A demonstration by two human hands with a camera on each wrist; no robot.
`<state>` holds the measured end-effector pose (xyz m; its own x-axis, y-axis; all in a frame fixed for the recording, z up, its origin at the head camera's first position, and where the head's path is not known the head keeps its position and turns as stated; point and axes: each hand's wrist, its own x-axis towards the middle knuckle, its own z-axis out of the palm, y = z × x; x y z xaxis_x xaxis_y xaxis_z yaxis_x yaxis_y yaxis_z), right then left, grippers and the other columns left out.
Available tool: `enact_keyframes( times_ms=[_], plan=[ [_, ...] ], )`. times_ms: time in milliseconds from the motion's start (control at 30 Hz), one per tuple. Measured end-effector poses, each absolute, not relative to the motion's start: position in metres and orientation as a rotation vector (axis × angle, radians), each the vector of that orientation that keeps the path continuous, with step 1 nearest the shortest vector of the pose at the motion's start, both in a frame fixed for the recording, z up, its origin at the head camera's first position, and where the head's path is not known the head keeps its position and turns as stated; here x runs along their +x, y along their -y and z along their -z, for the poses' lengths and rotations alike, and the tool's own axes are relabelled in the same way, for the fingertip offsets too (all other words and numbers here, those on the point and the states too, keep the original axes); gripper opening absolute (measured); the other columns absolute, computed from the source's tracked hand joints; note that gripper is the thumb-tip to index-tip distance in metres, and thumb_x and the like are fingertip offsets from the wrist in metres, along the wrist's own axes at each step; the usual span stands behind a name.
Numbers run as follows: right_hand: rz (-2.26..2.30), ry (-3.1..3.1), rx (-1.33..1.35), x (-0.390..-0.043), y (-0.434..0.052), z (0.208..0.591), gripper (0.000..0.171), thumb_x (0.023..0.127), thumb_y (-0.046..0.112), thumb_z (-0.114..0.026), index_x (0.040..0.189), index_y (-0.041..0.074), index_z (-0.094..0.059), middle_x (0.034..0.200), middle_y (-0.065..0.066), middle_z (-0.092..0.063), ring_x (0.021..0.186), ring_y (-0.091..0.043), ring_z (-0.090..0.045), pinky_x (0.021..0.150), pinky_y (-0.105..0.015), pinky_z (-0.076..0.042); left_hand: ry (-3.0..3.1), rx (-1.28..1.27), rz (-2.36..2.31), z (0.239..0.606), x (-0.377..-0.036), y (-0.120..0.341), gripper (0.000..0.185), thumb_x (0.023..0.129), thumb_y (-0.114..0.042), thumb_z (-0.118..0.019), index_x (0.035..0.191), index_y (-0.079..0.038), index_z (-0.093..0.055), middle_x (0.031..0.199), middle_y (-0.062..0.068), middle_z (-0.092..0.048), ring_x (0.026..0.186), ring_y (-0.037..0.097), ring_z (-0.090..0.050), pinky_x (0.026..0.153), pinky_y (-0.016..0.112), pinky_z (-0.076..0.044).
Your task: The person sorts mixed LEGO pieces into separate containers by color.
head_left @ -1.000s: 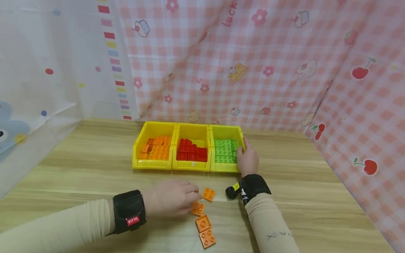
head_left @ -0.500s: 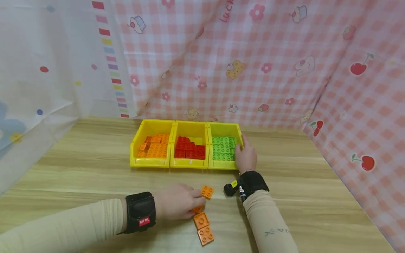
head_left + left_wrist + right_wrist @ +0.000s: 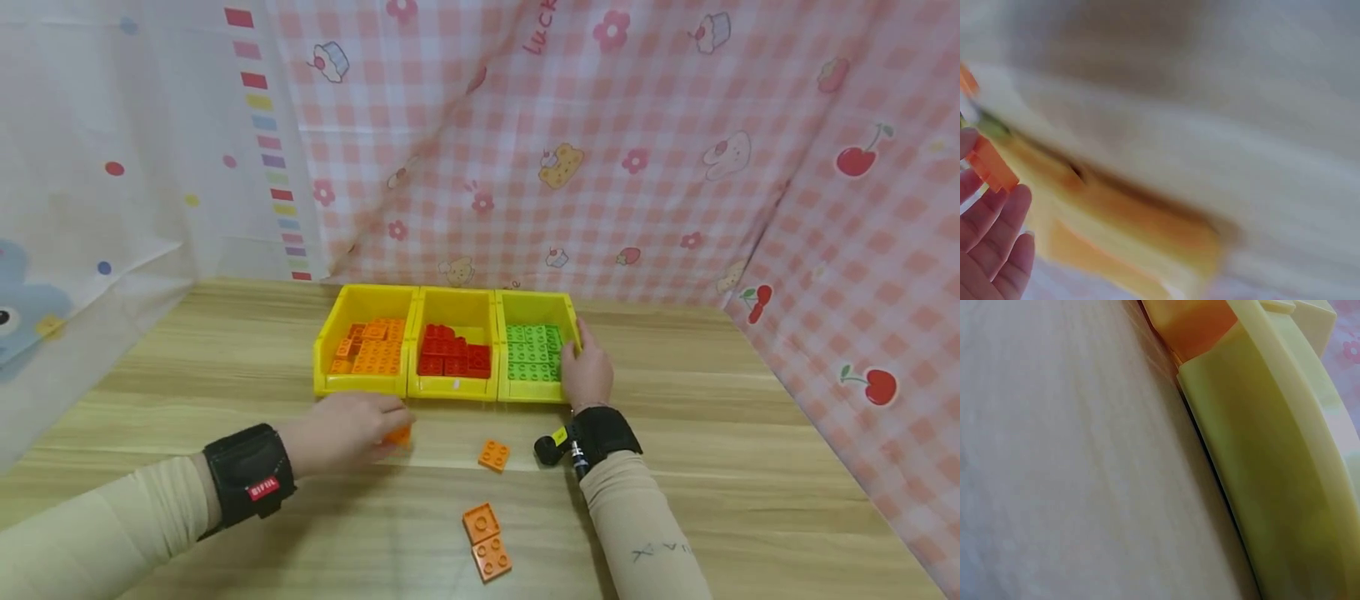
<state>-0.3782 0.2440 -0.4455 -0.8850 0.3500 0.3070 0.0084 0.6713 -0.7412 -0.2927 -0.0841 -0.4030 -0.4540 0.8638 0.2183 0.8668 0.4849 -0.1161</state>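
Observation:
My left hand [image 3: 345, 432] pinches an orange toy building brick [image 3: 399, 435] between thumb and fingers, just in front of the left yellow bin [image 3: 360, 384]. In the left wrist view that brick [image 3: 996, 167] sits at the fingertips, with the bins blurred behind. My right hand [image 3: 588, 375] grips the right side wall of the right-hand bin [image 3: 536, 392], thumb at the inner side and fingers along the outside. Green bricks [image 3: 528, 354] lie in that bin, red bricks [image 3: 446, 358] in the middle bin [image 3: 457, 389] and orange bricks [image 3: 378, 354] in the left one.
One orange brick [image 3: 494, 455] lies on the wooden table [image 3: 712, 467] before the bins. Nearer the front, an upturned orange brick [image 3: 481, 523] touches a stud-up one [image 3: 492, 558]. Patterned cloth [image 3: 480, 150] hangs behind and at both sides.
My left hand has picked up an orange brick from the row on the table and carried it left and away from me, toward the left bin. My right hand stays at the bin wall.

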Motion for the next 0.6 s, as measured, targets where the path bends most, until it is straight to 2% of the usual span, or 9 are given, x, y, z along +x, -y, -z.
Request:
enact_keyframes(
  times_ms=[233,400,600],
  plan=[
    [-1.090,2.463,-0.273,-0.377,-0.248,0.444,0.048,0.095,0.016,-0.046,0.142,0.011,-0.040,0.128,-0.018,-0.053,0.089,-0.028,-0.054,0.085,-0.043,-0.042,2.502,-1.178,0.009,0.379,-0.346,0.124,0.034,0.075,-0.011,-0.077,0.104,-0.001,-0.063,0.088,0.007,-0.058,0.072,0.022,-0.057,0.068,0.036,-0.051],
    [-1.073,2.446,-0.267,-0.376,-0.247,0.443,0.047,0.094,0.015,-0.048,0.140,0.010,-0.043,0.123,-0.019,-0.057,0.081,-0.029,-0.053,0.076,-0.042,-0.042,2.562,-0.979,-0.112,0.370,-0.378,0.129,0.025,0.081,-0.006,-0.069,0.103,-0.001,-0.060,0.088,0.012,-0.057,0.075,0.029,-0.057,0.069,0.042,-0.049],
    [-1.090,2.444,-0.270,-0.376,-0.243,0.442,0.047,0.094,0.015,-0.048,0.141,0.012,-0.042,0.115,-0.019,-0.060,0.068,-0.027,-0.049,0.069,-0.039,-0.042,2.563,-0.840,-0.445,0.372,-0.397,0.122,0.017,0.083,0.001,-0.065,0.100,-0.003,-0.064,0.093,0.016,-0.060,0.092,0.035,-0.055,0.087,0.048,-0.040]
  ],
)
